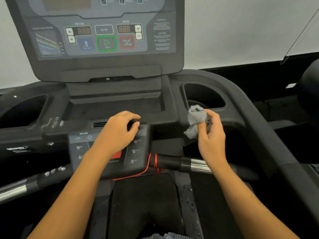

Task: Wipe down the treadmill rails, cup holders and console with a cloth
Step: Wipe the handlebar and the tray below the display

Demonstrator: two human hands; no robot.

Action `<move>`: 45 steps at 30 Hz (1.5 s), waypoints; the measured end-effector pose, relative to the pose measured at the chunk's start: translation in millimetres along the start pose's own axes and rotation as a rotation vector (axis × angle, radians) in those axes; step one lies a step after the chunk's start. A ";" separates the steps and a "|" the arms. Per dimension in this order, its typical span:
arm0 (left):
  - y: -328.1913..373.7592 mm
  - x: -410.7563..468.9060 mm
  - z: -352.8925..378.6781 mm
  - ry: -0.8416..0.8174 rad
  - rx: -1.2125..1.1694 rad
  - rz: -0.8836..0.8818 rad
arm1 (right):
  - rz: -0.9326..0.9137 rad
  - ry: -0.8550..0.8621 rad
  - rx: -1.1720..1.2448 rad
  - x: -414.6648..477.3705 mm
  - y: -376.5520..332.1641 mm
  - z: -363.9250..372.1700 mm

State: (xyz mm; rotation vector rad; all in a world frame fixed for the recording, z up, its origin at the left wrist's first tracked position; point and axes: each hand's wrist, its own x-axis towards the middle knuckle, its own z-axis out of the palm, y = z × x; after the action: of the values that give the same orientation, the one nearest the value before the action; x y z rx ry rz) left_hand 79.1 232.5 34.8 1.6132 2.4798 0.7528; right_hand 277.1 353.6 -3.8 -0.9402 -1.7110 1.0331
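The treadmill console (107, 37) stands upright ahead of me with its display and buttons. Below it lies a keypad panel (136, 152). My left hand (117, 133) rests on that panel, fingers and thumb curled round a small dark piece (133, 122) at its top edge. My right hand (212, 135) grips a crumpled grey cloth (196, 116) just at the front rim of the right cup holder (203, 95). The left cup holder (25, 109) is at the far left. A chrome and black rail (198, 165) runs under my right wrist.
A red cord (151, 163) loops round the rail next to the keypad. The left rail (13, 190) sticks out at lower left. The black side arm (259, 128) curves down the right. The belt (146, 204) lies below, and a white wall behind.
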 end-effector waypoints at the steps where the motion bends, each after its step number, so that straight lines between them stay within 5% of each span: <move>1: -4.5 2.8 -3.7 0.009 0.002 0.003 | -0.044 -0.035 -0.037 10.8 -1.9 12.2; 11: -47.0 20.2 -22.5 -0.063 -0.003 -0.041 | -0.276 -0.482 -0.632 69.1 12.0 111.7; 17: -49.8 27.4 -28.2 -0.127 -0.025 -0.034 | -0.207 -0.806 -0.650 78.7 -5.4 119.5; 26: -53.7 40.7 -32.5 -0.200 -0.036 -0.068 | -0.232 -0.601 -0.725 103.3 7.7 144.5; 33: -50.2 52.9 -29.2 -0.255 0.012 -0.099 | -0.293 -0.753 -0.635 105.0 4.5 138.9; 38: -49.9 56.0 -27.0 -0.246 -0.015 -0.112 | -0.405 -0.491 -0.945 109.6 3.5 134.2; 42: -53.2 63.0 -22.6 -0.188 -0.084 -0.102 | -0.238 -0.511 -0.599 101.5 -3.0 150.1; 45: -50.6 72.8 -20.4 -0.151 -0.161 -0.070 | 0.092 -0.495 -0.135 97.8 -16.2 154.7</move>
State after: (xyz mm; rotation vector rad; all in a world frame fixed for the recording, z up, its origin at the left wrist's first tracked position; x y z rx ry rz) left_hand -1.8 273.1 43.7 1.4627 2.2943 0.7688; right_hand 99.3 399.4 2.8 -0.9030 -2.1814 1.3018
